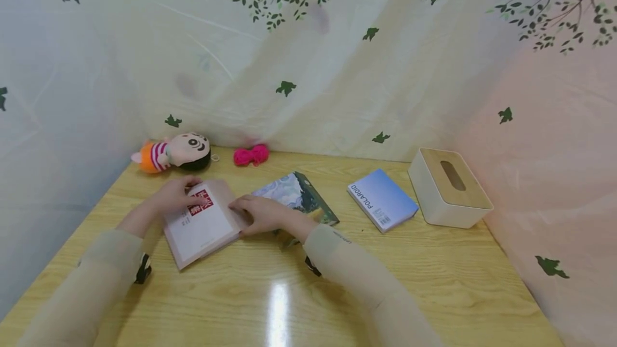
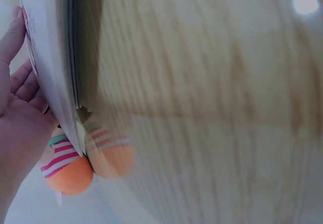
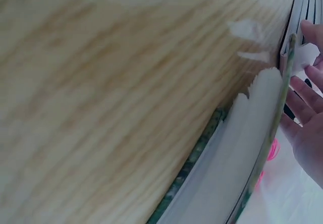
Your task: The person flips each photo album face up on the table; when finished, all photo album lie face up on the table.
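A white book (image 1: 202, 234) with a red label of pale characters lies tilted on the left part of the table. Over its upper left edge my left hand (image 1: 175, 194) rests on the cover, thumb reaching across to the red label. In the left wrist view, this hand's fingers (image 2: 28, 85) lie against the cover side. My right hand (image 1: 265, 213) pinches the book's right edge between thumb and index finger. Beneath that hand is a second book (image 1: 318, 202) with a painted landscape cover; the right wrist view shows its thick white pages (image 3: 237, 138) and green cover edge.
A blue-white POLAROID box (image 1: 383, 200) lies right of the books. Beyond it stands a white tissue box (image 1: 443, 202) with a wooden lid. A doll (image 1: 175, 153) and a pink yarn bundle (image 1: 251, 155) lie along the back, by the leaf-printed curtain (image 1: 318, 111).
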`<state>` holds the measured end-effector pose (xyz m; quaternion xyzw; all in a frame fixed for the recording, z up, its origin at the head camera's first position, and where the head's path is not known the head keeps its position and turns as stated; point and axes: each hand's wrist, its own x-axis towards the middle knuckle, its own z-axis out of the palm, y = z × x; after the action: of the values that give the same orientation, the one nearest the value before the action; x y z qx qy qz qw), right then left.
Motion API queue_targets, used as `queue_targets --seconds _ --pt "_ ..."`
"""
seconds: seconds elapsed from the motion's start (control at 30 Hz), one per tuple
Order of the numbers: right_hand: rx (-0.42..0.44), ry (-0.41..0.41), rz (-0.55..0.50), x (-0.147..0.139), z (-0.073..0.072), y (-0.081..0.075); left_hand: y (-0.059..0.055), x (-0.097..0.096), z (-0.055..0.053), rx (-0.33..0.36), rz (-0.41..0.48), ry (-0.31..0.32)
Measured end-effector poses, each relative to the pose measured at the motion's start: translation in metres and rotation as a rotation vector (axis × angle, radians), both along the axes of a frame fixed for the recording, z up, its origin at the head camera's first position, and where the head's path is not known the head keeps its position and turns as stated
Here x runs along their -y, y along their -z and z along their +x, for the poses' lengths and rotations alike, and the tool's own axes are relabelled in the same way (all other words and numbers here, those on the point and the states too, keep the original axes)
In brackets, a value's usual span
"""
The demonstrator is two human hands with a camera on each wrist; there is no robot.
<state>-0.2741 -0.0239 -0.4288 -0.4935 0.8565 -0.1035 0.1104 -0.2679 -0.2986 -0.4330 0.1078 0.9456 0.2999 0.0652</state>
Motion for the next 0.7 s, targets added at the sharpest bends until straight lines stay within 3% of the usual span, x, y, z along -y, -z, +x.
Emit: queue_targets --seconds 0.3,0.6,0.7 --pt "0.029 0.036 -0.102 -0.002 0.009 -0.006 -0.009 0.002 0.002 -0.021 0.083 0.007" --pt "0.113 0.135 -0.255 -0.004 0.019 -0.013 -0.016 0.001 0.002 -0.061 0.112 -0.038" --pt "0.124 0.116 -0.281 -0.005 0.021 -0.016 -0.019 -0.001 0.002 -0.054 0.113 -0.053"
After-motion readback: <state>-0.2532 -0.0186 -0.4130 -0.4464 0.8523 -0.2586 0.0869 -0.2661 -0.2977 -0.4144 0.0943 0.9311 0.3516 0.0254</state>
